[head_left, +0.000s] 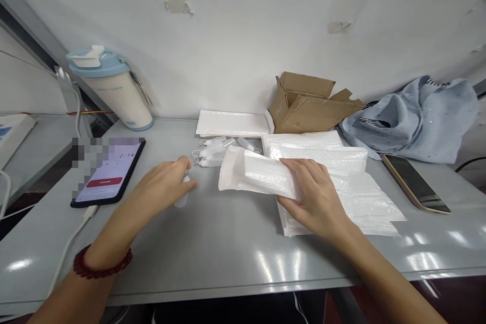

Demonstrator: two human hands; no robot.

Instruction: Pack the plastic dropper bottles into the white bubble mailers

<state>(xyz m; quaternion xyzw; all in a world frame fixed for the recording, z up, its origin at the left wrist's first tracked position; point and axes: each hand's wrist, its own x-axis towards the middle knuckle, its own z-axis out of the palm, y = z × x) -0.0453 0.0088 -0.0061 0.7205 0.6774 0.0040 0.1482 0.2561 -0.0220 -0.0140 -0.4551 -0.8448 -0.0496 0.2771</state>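
My right hand [313, 197] grips a white bubble mailer [258, 174], holding it a little above a stack of similar mailers [341, 202] with its open mouth turned left. My left hand [163, 185] is closed round a small white item in clear plastic [183, 195] on the grey table [212, 243], left of the mailer's mouth. A red bead bracelet [100, 266] sits on my left wrist. Several more small white packaged items [216, 152] lie in a pile just behind my left hand.
A phone [110, 174] with a lit screen and a white cable lies at the left. Behind it stands a large cup with a blue lid [112, 88]. At the back are flat white bags [233, 123], an open cardboard box [309, 104] and blue cloth [417, 114]. A second phone [415, 182] lies right.
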